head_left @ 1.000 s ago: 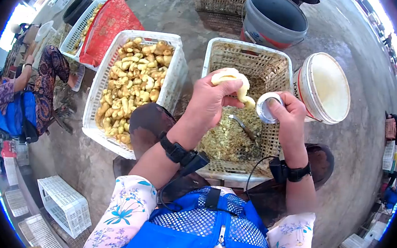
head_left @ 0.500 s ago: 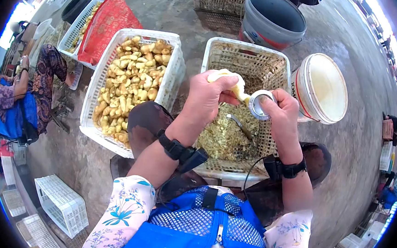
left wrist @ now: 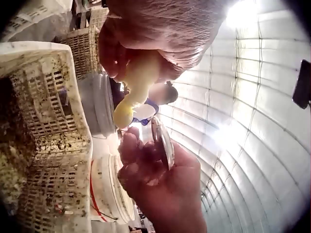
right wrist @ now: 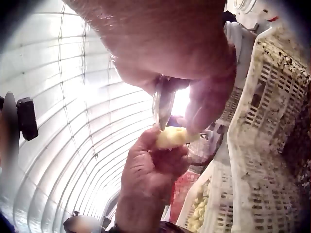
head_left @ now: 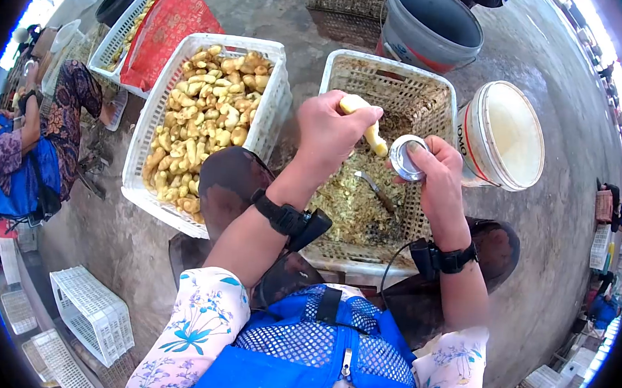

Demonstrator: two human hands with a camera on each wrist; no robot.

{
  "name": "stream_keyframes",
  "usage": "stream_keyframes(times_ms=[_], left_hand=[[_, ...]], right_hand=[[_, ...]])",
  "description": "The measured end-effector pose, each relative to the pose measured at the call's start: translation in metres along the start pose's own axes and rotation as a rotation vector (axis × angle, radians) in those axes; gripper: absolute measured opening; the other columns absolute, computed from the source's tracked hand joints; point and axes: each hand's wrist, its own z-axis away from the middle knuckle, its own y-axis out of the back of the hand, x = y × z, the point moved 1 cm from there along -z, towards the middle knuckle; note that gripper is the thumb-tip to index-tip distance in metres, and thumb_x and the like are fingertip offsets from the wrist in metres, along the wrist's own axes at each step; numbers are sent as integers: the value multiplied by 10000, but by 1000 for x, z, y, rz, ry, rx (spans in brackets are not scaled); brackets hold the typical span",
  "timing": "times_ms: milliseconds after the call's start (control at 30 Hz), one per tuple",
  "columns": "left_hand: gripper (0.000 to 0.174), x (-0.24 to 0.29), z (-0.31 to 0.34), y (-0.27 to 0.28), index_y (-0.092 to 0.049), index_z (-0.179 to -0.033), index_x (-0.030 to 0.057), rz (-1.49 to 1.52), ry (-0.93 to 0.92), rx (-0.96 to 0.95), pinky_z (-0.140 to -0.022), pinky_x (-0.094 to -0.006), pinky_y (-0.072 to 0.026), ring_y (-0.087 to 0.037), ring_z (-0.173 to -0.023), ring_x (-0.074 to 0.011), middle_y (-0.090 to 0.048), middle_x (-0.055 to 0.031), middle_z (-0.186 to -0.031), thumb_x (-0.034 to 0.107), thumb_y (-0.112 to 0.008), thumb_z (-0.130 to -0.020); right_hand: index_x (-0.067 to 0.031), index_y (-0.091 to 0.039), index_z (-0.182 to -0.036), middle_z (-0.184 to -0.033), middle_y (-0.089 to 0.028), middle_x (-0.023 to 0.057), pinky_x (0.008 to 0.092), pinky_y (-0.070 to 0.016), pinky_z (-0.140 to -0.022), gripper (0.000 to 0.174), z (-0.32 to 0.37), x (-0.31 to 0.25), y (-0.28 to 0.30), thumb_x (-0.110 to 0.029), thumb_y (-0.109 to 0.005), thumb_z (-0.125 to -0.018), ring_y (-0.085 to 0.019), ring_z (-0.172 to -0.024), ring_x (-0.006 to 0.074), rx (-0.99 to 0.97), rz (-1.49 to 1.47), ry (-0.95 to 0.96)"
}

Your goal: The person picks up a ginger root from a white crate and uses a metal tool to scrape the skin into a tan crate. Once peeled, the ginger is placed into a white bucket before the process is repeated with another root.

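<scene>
My left hand (head_left: 330, 130) grips a pale, peeled piece of ginger (head_left: 375, 137) between thumb and fingers, its knobbly end pointing down and right. My right hand (head_left: 441, 173) pinches a round, shiny metal lid (head_left: 404, 159), thumb pressed on its face. The lid's edge is right by the ginger's lower end in the head view. From the right wrist, the rim of the lid (right wrist: 163, 107) meets the outline of the ginger (right wrist: 171, 139). Both hands are above a white crate (head_left: 444, 95) with scraps and peelings in it. A curved-blade knife (head_left: 377, 190) lies on the peelings.
Left of the knees, a white crate (head_left: 133, 174) is heaped with ginger. A grey bucket (head_left: 431, 29) and a white bucket (head_left: 506, 135) stand behind and right. Further left are a red bag (head_left: 167, 36) over another crate and a seated person (head_left: 33, 146).
My left hand has turned the ginger so its end points more downward. The lid has moved left to the ginger's end, and my right hand has risen slightly.
</scene>
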Motion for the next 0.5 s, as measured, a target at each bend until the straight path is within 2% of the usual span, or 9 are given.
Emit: stream_keyframes(times_ms=[100, 200, 300, 367, 433, 467, 500], left_hand=[[174, 5, 1, 1, -727, -931, -23, 72, 57, -2, -575, -218, -502, -642, -661, -76, -712, -42, -798, 122, -798, -865], [172, 11, 7, 3, -723, -973, -31, 131, 31, -36, -612, -239, -541, -678, -700, -110, -729, -64, -854, 111, -767, -885], [195, 24, 5, 16, -711, -1018, -63, 400, 58, -76, -645, -252, -547, -689, -759, -129, -732, -84, -904, 58, -763, -874], [237, 24, 0, 25, -690, -1123, -54, 434, -8, -139, -748, -296, -582, -711, -864, -170, -734, -108, -994, 56, -711, -914], [306, 18, -1, 28, -662, -1221, -54, 464, -22, -174, -839, -336, -595, -712, -972, -204, -726, -130, -1076, 35, -686, -928], [309, 16, -1, 27, -663, -1220, -54, 458, -18, -172, -845, -342, -597, -712, -973, -208, -725, -131, -1082, 32, -689, -925], [311, 14, -1, 24, -663, -1219, -55, 452, -12, -173, -852, -349, -598, -712, -975, -212, -723, -132, -1088, 29, -691, -921]], right_hand=[[12, -627, -919, -855, -725, 137, 293, -602, -593, 176, 1, 5, -6, -147, -610, -993, -741, -741, 182, 57, 7, -12], [6, -623, -902, -832, -714, 127, 301, -604, -596, 158, 1, 6, -13, -133, -625, -978, -733, -731, 175, 54, -8, 15], [-11, -614, -870, -826, -709, 130, 296, -588, -586, 131, 4, 5, -5, -101, -616, -965, -725, -717, 186, 128, -133, -6], [-17, -617, -867, -852, -713, 137, 295, -575, -580, 128, 7, 3, -3, -89, -598, -971, -722, -714, 197, 203, -210, -33], [-2, -638, -903, -882, -721, 128, 292, -572, -624, 119, 3, 7, -1, -89, -598, -974, -719, -745, 183, 149, -175, 54], [5, -649, -922, -897, -725, 124, 291, -571, -647, 119, 3, 9, 2, -88, -598, -976, -718, -761, 176, 128, -157, 93], [25, -677, -991, -917, -735, 98, 272, -550, -721, 136, 7, -11, -15, -93, -611, -978, -703, -800, 143, 154, -137, 110]])
